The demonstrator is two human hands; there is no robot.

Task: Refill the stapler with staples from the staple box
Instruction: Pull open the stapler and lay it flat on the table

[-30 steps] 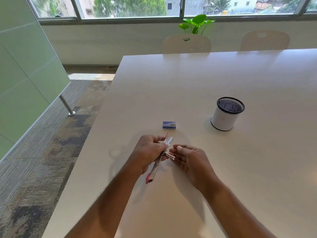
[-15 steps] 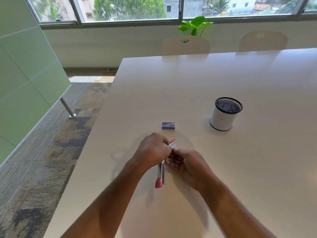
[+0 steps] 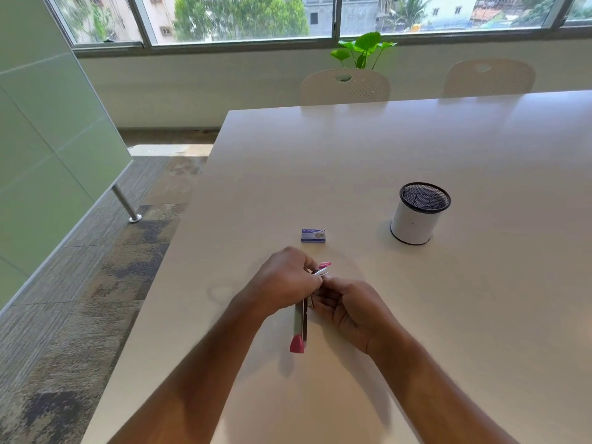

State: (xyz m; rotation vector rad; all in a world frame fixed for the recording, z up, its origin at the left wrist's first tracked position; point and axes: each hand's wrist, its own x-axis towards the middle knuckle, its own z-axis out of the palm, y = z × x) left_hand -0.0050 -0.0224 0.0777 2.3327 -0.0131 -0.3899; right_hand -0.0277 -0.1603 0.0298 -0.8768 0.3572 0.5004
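Head cam: one stapler (image 3: 301,318) pinched by both hands, left hand (image 3: 285,280) and right hand (image 3: 352,306) curled around it. One box (image 3: 313,235) at 12 o'clock, one cup (image 3: 416,216) at 2, two chairs (image 3: 346,86) beyond.

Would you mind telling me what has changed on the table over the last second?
The stapler has swung from a slant to pointing almost straight toward the person, its pink end nearest. The left hand has closed over its far end, and the right hand has moved in against it. The staple box and mesh pen cup stayed put.
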